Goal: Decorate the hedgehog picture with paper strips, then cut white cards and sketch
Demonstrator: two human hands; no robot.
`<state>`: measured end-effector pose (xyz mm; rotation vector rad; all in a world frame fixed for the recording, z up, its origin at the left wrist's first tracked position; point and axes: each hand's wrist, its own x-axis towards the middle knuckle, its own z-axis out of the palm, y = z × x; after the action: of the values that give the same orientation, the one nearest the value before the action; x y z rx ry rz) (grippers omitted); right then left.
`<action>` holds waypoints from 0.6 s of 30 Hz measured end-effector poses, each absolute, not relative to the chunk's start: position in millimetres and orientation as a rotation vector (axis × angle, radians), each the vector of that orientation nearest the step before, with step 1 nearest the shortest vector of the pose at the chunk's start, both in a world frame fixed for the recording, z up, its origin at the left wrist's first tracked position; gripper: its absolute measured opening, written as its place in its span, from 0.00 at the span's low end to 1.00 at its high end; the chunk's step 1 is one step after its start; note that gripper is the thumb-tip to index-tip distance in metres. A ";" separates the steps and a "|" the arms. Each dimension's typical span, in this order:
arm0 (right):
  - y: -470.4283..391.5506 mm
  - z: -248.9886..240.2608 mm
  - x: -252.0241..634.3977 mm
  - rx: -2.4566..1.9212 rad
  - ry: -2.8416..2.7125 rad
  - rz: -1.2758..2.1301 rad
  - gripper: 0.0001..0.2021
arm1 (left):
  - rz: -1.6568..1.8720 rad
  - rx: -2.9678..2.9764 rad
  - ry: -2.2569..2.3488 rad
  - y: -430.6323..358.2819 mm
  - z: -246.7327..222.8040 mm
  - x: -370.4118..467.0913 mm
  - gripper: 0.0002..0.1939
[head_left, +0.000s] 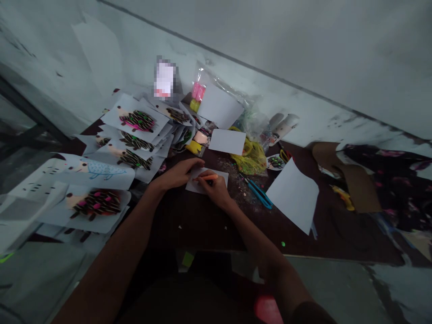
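Note:
A small white sheet of paper (221,176) lies on the dark tabletop in front of me. My right hand (216,190) is closed round an orange pen (211,177), whose tip points left, down at the sheet. Fingers stretched out, my left hand (180,173) lies flat at the sheet's left edge. Any marks on the sheet are too small to make out. Right of my hands are blue-handled scissors (259,194), and a blank white card (227,141) lies behind them.
Stacked sheets with hedgehog pictures (137,120) crowd the left side. Yellow netting (251,157) and a clear plastic bag (251,114) sit at the back near the wall. To the right are a larger white sheet (293,193), a yellow tool (344,198) and dark flowered cloth (401,180).

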<state>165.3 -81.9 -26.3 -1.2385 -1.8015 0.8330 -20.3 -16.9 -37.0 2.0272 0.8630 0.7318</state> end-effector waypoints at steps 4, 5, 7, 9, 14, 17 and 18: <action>-82.3 -27.2 165.7 -1.192 -1.782 0.848 0.16 | 0.728 2.038 0.867 -17.2 -35.8 -19.9 0.28; -82.4 -27.4 165.8 -1.185 -1.781 0.851 0.16 | 0.729 2.043 0.868 -17.3 -35.4 -20.0 0.27; -82.7 -27.7 166.0 -1.189 -1.776 0.855 0.16 | 0.728 2.056 0.867 -17.3 -34.7 -20.6 0.27; -83.1 -27.8 166.2 -1.213 -1.777 0.852 0.16 | 0.721 2.066 0.858 -17.2 -34.3 -21.6 0.27; -84.1 -28.2 166.7 -1.236 -1.785 0.835 0.14 | 0.699 2.059 0.818 -15.5 -35.3 -24.1 0.30; -84.4 -28.8 166.9 -1.224 -1.782 0.843 0.13 | 0.695 2.053 0.807 -14.2 -36.6 -24.5 0.30; -84.5 -28.9 167.0 -1.229 -1.781 0.844 0.13 | 0.695 2.051 0.805 -13.9 -37.0 -24.5 0.30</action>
<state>167.0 -84.5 -28.9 -1.2295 -1.7808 0.8440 -24.5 -13.9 -37.0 2.0506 0.8050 0.6951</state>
